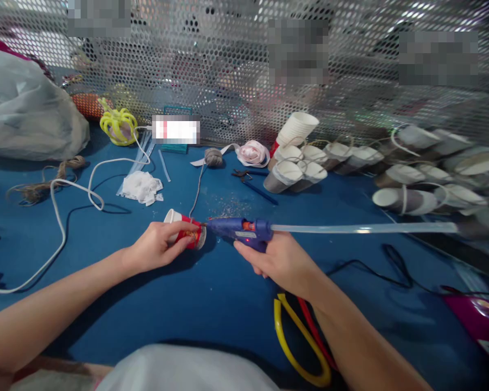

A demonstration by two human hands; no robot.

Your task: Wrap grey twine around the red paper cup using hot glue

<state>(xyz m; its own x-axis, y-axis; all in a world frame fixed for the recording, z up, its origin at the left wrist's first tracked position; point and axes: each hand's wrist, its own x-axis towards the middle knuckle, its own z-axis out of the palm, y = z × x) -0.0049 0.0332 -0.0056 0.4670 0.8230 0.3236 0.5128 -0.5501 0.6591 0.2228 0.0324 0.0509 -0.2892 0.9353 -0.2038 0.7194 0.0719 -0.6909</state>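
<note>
Your left hand point(161, 247) is closed around a red paper cup point(196, 234), which lies tilted on its side above the blue table point(220, 315). Your right hand point(283, 258) grips the blue hot glue gun point(236, 228); its nozzle is at the bottom end of the cup, but I cannot tell if they touch. A clear glue stick point(362, 229) extends behind. Grey yarn point(198, 190) runs from its ball point(214, 157) to the cup.

A craft workshop, as the glue gun point(232, 228), pliers point(259, 192), ribbon roll point(252, 154) and blue worktable point(212, 315) show.
</note>
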